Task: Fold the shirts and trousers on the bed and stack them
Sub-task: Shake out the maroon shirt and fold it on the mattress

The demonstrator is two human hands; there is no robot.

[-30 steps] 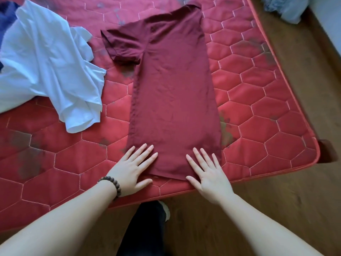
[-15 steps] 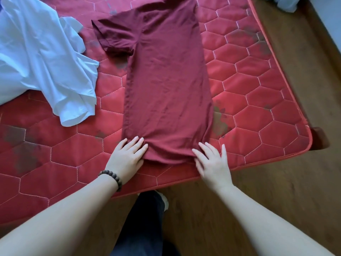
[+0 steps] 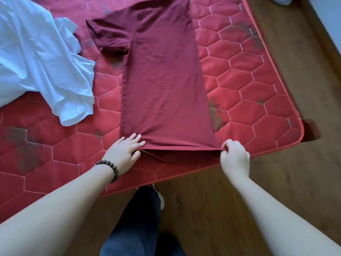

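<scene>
hands (image 3: 124,153) (image 3: 234,156) pinching maroon shirt (image 3: 162,74) hem, mattress edge (image 3: 184,175)

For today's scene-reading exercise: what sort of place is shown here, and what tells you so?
Most likely a bedroom at home. A red quilted mattress with hexagon stitching lies over a brown wooden floor, and a maroon short-sleeved T-shirt and a crumpled white shirt lie on it.

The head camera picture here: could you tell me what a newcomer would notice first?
The maroon shirt, folded lengthwise into a long strip, lies in the middle of the red quilted mattress. The left hand and right hand pinch its near hem corners at the mattress edge. A crumpled white shirt lies beside it at upper left.
</scene>
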